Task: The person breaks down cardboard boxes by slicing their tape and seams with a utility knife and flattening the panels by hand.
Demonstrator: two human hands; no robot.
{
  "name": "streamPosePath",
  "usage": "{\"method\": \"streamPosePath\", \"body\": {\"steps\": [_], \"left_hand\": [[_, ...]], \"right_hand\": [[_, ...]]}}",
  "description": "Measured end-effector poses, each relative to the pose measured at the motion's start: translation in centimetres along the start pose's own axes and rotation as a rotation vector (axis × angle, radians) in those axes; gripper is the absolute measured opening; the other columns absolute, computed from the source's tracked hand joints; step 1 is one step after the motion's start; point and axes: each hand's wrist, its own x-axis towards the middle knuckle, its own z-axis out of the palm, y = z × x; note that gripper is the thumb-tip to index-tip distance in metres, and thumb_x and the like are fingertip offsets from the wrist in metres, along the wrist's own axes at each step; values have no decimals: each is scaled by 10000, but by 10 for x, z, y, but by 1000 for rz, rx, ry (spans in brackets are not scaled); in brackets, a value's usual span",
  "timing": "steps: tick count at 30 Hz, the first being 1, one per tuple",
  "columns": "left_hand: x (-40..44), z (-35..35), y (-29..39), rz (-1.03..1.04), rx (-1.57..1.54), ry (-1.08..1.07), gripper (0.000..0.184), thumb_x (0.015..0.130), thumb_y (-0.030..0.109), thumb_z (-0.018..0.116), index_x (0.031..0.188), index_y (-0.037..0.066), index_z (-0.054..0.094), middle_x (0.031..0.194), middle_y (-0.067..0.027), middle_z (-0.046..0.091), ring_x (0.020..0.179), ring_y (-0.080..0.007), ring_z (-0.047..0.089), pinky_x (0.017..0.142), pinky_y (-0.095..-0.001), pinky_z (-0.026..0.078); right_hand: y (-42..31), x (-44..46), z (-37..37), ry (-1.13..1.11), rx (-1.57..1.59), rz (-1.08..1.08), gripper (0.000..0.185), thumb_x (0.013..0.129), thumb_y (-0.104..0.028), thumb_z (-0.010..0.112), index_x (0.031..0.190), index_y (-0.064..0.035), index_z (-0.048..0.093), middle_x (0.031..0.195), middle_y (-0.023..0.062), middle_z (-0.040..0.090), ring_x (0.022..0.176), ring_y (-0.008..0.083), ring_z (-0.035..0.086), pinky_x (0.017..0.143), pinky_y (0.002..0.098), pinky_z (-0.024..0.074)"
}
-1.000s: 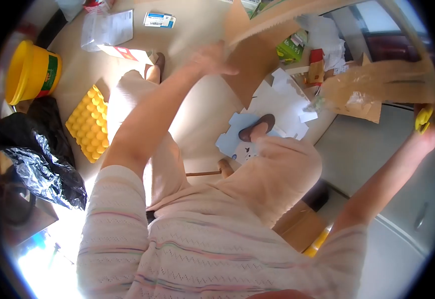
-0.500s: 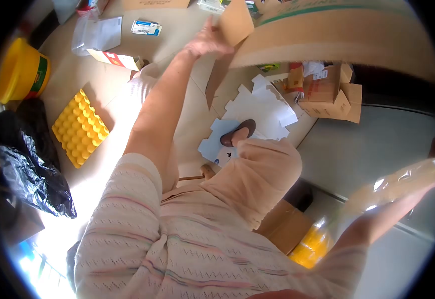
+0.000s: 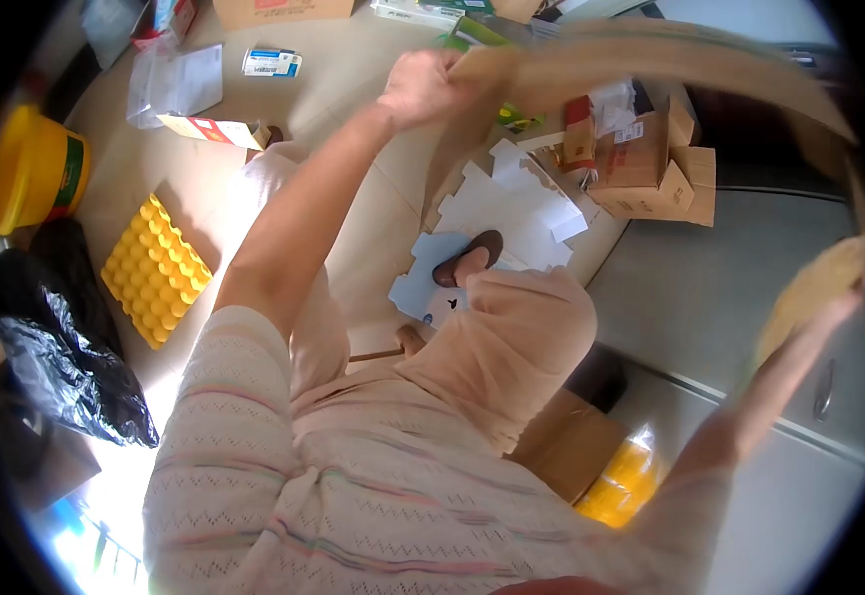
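A large brown cardboard box (image 3: 671, 55), smeared by motion, stretches across the upper right between my hands. My left hand (image 3: 425, 91) is closed on its left end, by a flap, with the fingers wrapped round the cardboard. Far to the right, my right hand (image 3: 847, 305) grips the box's other end beside a tan flap (image 3: 807, 290); its fingers are blurred and partly hidden. Below the box lies a flattened white and light-blue carton (image 3: 497, 213), with my shoe (image 3: 484, 248) on it.
An opened small carton (image 3: 641, 174) stands against a grey cabinet (image 3: 720, 268). On the left are a yellow egg tray (image 3: 155, 273), a yellow bucket (image 3: 36, 169) and a black plastic bag (image 3: 75, 367). A yellow package (image 3: 623, 481) lies near my right elbow.
My left hand has gone from spread fingers against the flap to a closed grip. The box has lifted and turned, so less of its side shows. My right hand has moved up.
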Motion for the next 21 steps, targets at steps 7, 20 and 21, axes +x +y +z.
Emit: {"method": "streamPosePath", "body": {"steps": [7,20,21], "left_hand": [[-47,25,52,441,218,205,229,659,90,600,877,34,562,882,-146,578,730,-326,583,607,-388,494],[-79,4,43,27,-88,-14,429,664,449,700,772,39,636,826,-104,587,794,-274,595,628,-325,488],[-75,-11,31,15,60,50,480,657,491,696,797,34,642,812,-102,598,719,-262,595,616,-315,487]], "right_hand": [[408,-202,-12,-178,-242,766,363,848,-378,521,958,-34,558,824,74,594,675,174,561,574,285,453],[475,-288,72,-22,-469,825,322,824,-313,571,974,-29,550,826,61,601,696,141,571,572,257,457],[477,-286,74,-23,-470,817,323,823,-313,572,975,-29,550,827,60,601,697,140,571,572,258,457]]}}
